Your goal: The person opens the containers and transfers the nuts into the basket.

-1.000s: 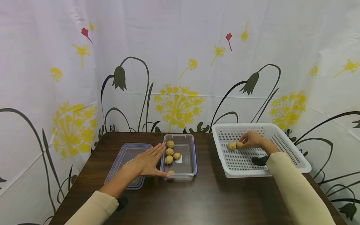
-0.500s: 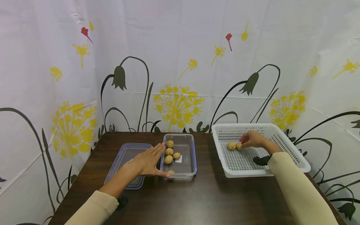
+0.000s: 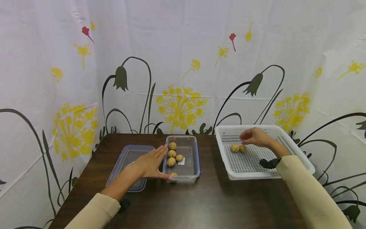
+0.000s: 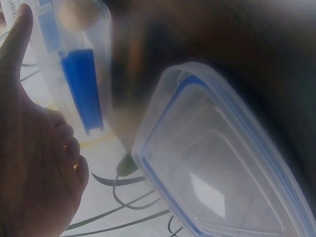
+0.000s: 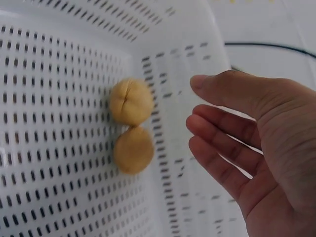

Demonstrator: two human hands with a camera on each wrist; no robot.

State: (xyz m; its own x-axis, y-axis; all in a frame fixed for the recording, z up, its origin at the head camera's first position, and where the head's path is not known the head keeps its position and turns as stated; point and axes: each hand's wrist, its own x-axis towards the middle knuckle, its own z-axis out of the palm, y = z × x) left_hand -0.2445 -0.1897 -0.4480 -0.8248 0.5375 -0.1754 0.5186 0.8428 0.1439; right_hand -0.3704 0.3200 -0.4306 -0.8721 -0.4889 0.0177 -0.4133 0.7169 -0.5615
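Two walnuts (image 5: 131,101) sit side by side on the floor of a white perforated basket (image 3: 251,176). Just above and behind them is my right hand (image 3: 255,138), thumb and fingers apart with nothing between them in the right wrist view. My left hand (image 3: 149,164) lies against the left side of a clear plastic container (image 3: 190,178), fingers straight along its rim and thumb at the near corner. Several walnuts (image 3: 171,154) lie inside that container, mostly along its left side, near a small white label (image 3: 181,161).
A clear lid with a blue seal (image 3: 128,155) lies on the dark wooden table (image 3: 183,206), left of the container and partly under my left hand. Behind the table hangs a white curtain (image 3: 183,47) printed with flowers.
My right hand has let go of the right walnut in the basket and risen a little up and back from it. The left hand keeps its place at the container.
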